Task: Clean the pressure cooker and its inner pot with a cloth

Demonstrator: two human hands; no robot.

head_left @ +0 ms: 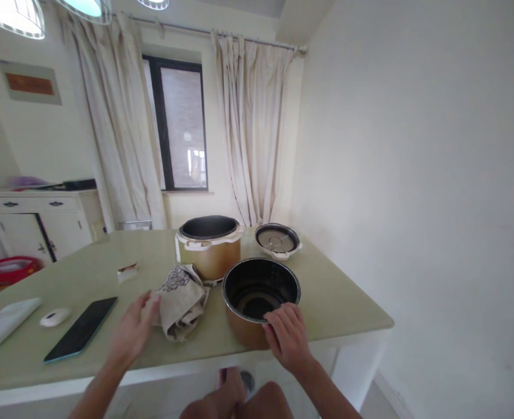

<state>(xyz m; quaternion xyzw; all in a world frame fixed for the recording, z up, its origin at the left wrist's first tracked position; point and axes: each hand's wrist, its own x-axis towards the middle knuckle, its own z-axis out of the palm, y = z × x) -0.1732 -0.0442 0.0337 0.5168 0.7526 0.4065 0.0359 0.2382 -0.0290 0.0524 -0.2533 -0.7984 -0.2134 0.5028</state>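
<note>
A gold inner pot (257, 291) with a dark inside stands near the table's front edge. My right hand (288, 336) grips its near rim, fingers curled over the edge. A crumpled patterned cloth (181, 299) lies just left of the pot. My left hand (134, 330) reaches toward the cloth with fingers spread, fingertips touching its left edge. Behind the cloth stands the gold cooker body (209, 245), open on top. Its lid (277, 240) lies upturned to the right of it.
On the pale green table (339, 302), at the left, lie a black phone (82, 329), a white mouse (55, 317), a white flat device (3, 323) and a small card (127, 271). A white wall runs close on the right. A white cabinet (42, 221) stands at back left.
</note>
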